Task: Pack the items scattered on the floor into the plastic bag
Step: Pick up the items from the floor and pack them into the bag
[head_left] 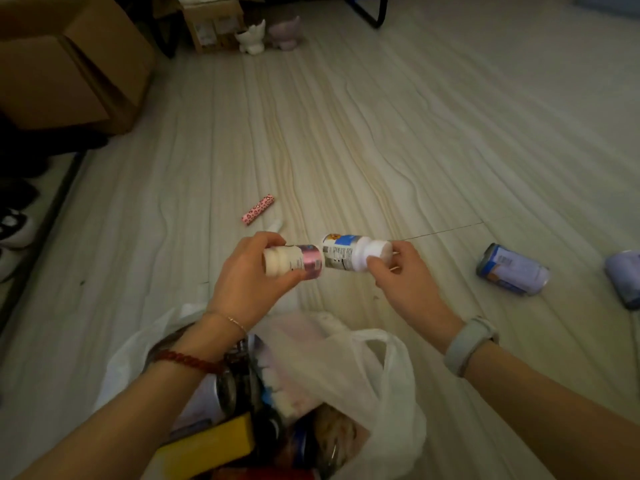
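- L hand (254, 268) is in the middle of the view, fingers curled round a small bottle w/ a pink label (294, 263). The bottle lies sideways, its white end at 9 o'clock.
- R hand (403, 277) is just at 3 o'clock from the L hand. Thumb and fingers pinch the white cap end of a small bottle w/ a blue label (349, 252).
- That bottle lies sideways too, cap at 3 o'clock. The flat ends of the 2 bottles meet in the middle, touching or almost; can't tell which.
- Both bottles are up in the air above the floor (381, 133).
- The plastic bag (374, 382) is at 6 o'clock from the hands, mouth open, thin and see-through white. Inside are a yellow box (211, 445), cans and other stuff, too dark to tell more.
- L wrist has a red bead bracelet (188, 360) and a thin chain. R wrist has a grey watch band (467, 348).
- On the floor at 12 o'clock from the L hand lies a pink tube w/ spots (258, 209), and a small white thing near it, half hid by the hand.
- At 3 o'clock, well apart from the R hand, a blue can (512, 270) lies on its side. Another bluish thing (625, 277) is at the edge past it.
- Far off at 12 o'clock: a white toy (251, 38) next to a pale purple toy (285, 32), by small boxes.
- At 10 o'clock, a big brown cardboard box (69, 64). At 9 o'clock, shoes (14, 225) at the edge.
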Tool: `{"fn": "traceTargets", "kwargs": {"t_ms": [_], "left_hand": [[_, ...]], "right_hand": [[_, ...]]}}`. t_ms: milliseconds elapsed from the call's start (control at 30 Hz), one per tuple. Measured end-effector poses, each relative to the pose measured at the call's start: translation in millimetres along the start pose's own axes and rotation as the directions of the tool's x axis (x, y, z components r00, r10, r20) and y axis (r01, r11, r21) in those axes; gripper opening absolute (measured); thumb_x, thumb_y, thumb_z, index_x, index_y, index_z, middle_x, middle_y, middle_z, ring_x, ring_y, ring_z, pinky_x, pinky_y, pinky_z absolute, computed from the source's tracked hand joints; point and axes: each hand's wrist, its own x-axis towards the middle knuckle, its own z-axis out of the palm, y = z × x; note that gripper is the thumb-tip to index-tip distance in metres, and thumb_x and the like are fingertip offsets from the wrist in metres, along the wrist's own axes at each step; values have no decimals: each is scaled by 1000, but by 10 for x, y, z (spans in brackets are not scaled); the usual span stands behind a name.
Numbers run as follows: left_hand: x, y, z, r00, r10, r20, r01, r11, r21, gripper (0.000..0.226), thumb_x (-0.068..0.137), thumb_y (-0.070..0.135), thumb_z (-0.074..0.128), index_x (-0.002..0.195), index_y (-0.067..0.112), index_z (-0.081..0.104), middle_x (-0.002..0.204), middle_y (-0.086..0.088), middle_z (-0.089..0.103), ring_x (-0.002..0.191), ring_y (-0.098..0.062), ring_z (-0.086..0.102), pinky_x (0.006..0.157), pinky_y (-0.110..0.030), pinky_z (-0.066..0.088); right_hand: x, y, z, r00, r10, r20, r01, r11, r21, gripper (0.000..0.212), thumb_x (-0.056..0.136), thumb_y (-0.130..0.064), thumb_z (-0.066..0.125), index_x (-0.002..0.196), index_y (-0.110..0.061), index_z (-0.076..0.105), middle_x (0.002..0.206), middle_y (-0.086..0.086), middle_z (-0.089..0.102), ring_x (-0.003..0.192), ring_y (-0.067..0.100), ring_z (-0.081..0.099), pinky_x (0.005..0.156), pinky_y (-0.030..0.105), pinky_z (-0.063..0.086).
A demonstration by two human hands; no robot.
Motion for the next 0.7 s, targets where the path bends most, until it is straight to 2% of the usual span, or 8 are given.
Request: {"fn": "traceTargets", "kwargs": {"t_ms": [100,200,267,333,433,500,600,700], "left_hand": [[-264,103,-303,998,60,-31,-60,998,27,46,65,26,79,104,19,55,96,0,53,83,-15,51,62,-9,37],[-547,122,-560,999,51,3,-51,999,13,49,64,29,78,101,25,47,95,-2,54,82,-19,53,64,-22,44],[-742,89,-669,997,31,77,-35,998,53,54,60,41,78,102,24,49,95,-3,57,81,-21,55,68,-32,47],[-953,20,-694,980,-7,197,-16,993,114,63,52,57,73,103,26,53,94,2,61,80,-13,57,69,-30,49],[-1251,-89,-613,920,-47,388,-45,973,226,62,61,47,77,115,26,54,111,2,62,94,-12,56,76,-23,42],[-1362,-142,-544,883,-22,470,-112,960,256,62,70,41,74,124,23,50,121,-2,60,106,-16,54,82,-24,39],[-1384,-202,-495,868,-2,497,-129,965,228,66,75,39,69,133,20,43,132,-3,54,116,-18,52,93,-25,38],[-1344,-273,-443,890,23,456,-151,957,248,66,79,38,66,136,19,39,137,-5,48,121,-21,48,99,-30,38]], "right_hand": [[-315,-220,-163,994,-105,44,106,994,-20,27,82,-27,58,102,-25,40,87,-1,62,74,15,59,61,18,41],[-637,-337,-270,972,-196,128,209,973,-96,23,83,-25,58,101,-27,43,75,-8,58,62,2,54,57,7,41],[-798,-370,-305,953,-236,191,265,953,-147,21,84,-24,58,101,-28,46,71,-9,55,62,6,52,58,9,40],[-932,-370,-276,915,-239,325,327,912,-249,25,85,-26,56,109,-26,49,71,-8,55,64,8,52,61,14,40],[-1084,-364,-177,815,-193,547,459,791,-405,38,86,-34,54,121,-22,48,81,-5,58,71,14,55,70,30,47],[-1136,-374,-107,737,-157,657,568,670,-477,40,84,-42,53,120,-25,50,79,-5,59,74,15,55,70,32,46],[-1170,-383,1,642,-64,764,680,508,-529,43,85,-49,49,121,-27,50,79,-5,57,79,18,56,68,29,40],[-1158,-304,107,647,-118,753,727,396,-562,51,85,-52,47,129,-25,43,104,0,65,99,22,59,75,32,43]]}}
